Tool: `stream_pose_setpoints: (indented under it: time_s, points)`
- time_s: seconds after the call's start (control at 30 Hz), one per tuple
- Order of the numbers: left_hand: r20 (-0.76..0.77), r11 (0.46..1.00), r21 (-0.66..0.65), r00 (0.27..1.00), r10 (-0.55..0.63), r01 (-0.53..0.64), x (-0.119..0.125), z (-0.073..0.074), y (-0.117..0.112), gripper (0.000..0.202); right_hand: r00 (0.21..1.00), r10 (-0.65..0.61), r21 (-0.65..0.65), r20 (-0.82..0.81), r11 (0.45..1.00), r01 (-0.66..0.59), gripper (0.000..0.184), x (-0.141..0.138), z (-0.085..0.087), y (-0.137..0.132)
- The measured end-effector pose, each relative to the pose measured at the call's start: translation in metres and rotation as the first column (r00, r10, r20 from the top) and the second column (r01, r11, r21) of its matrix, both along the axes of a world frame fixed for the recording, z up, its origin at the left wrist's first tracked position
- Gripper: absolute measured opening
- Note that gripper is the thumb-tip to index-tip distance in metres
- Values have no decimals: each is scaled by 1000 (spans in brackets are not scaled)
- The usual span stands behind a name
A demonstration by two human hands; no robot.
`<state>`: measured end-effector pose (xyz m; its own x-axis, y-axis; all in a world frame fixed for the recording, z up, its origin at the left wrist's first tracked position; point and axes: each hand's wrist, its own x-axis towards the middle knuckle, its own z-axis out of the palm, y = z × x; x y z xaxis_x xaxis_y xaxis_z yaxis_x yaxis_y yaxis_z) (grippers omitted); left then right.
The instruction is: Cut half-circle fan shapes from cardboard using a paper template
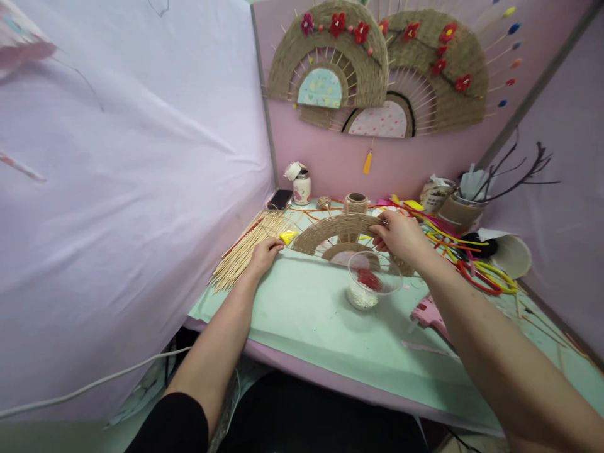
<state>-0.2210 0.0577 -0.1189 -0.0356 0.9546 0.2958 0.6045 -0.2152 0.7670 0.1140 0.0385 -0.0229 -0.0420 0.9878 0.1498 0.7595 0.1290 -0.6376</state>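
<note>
L hand (265, 253) palm-down, R hand (399, 236) clamped, both arms stretched fwd.

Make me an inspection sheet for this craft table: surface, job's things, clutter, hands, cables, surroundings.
Surface: table under a mint-green cover.
Job's things: half-round woven fan; stick bundle to its left.
Clutter: clear cup of white beads in front; pink glue gun, coloured craft wires at right; phone, jar, twine spool at back.
Hands: left hand rests on the stick bundle; right hand grips the woven fan's right end.
Cables: white cable lower left, below the table.
Surroundings: white sheet left; two finished fans on the pink wall.
</note>
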Motion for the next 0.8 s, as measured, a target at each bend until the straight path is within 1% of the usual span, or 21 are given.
stream_pose_setpoints:
  time_s: [0.17,0.43,0.63,0.8]
  points:
    - [27,1000,-17,1000,-6,6,-3,0,-2,20,1000,2,8,22,1000,-2,14,1,0,0]
    - [37,999,-41,999,-14,16,-4,-8,1,19,1000,0,-12,-3,1000,0,13,0,-1,2]
    - [4,1000,-19,1000,-4,4,-2,-9,2,16,1000,-2,-7,1,1000,2,13,-1,0,1]
    - [-36,1000,26,999,-1,1,-2,-9,1,15,1000,-8,-13,3,1000,8,10,0,-1,1]
